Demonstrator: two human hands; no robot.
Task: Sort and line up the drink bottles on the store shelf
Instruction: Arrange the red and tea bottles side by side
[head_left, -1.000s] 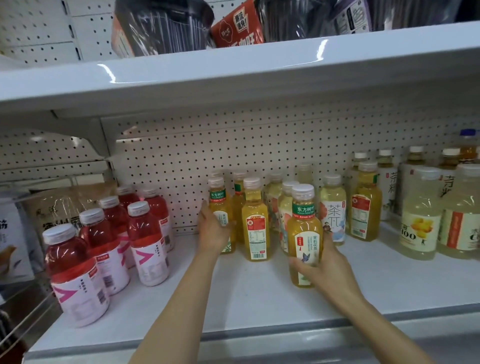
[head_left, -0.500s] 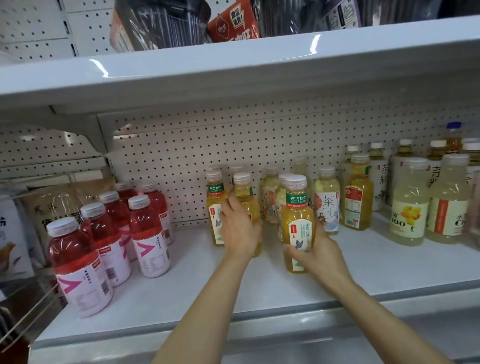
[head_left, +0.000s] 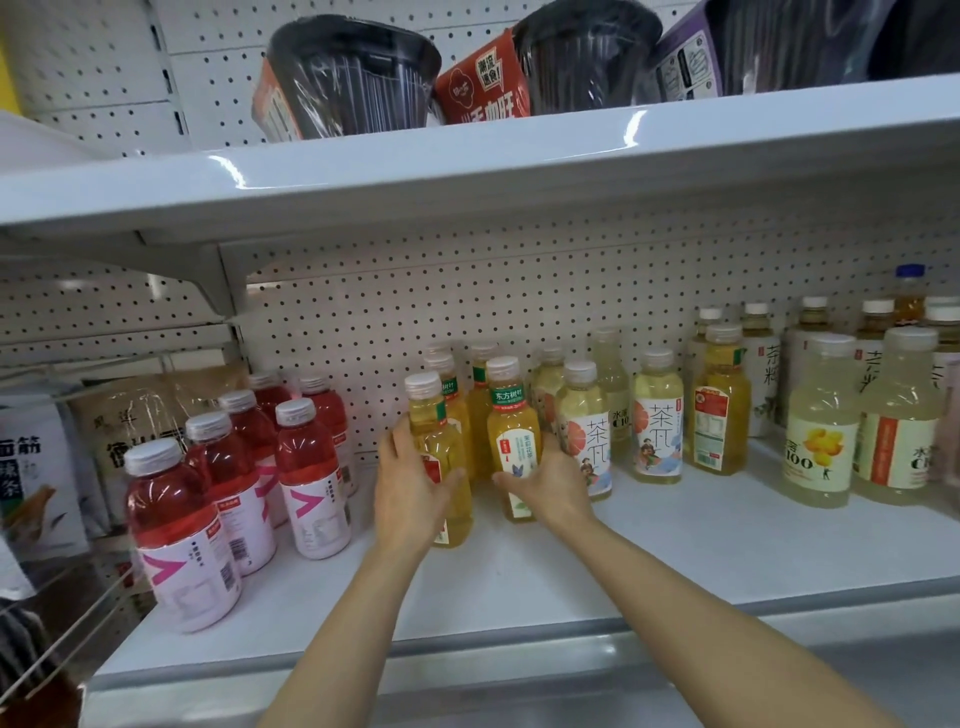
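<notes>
On the white shelf (head_left: 649, 561), my left hand (head_left: 410, 488) is wrapped round a yellow tea bottle (head_left: 439, 447) with a white cap, its label turned away. My right hand (head_left: 550, 483) grips a second yellow tea bottle (head_left: 511, 426) with a green neck band and a white label facing me. The two bottles stand upright side by side, close together. More yellow tea bottles (head_left: 480, 395) stand in a row behind them, partly hidden.
Several red drink bottles (head_left: 306, 467) stand at the left. Pale tea bottles (head_left: 657, 415) and larger pale lemon drink bottles (head_left: 818, 431) fill the right. An upper shelf (head_left: 467, 161) with black tubs hangs overhead. Bagged goods (head_left: 36, 467) sit far left.
My left hand left the rear bottle, took a yellow bottle and drew it forward to the left. My right hand pushed its green-banded bottle back toward the row, beside it.
</notes>
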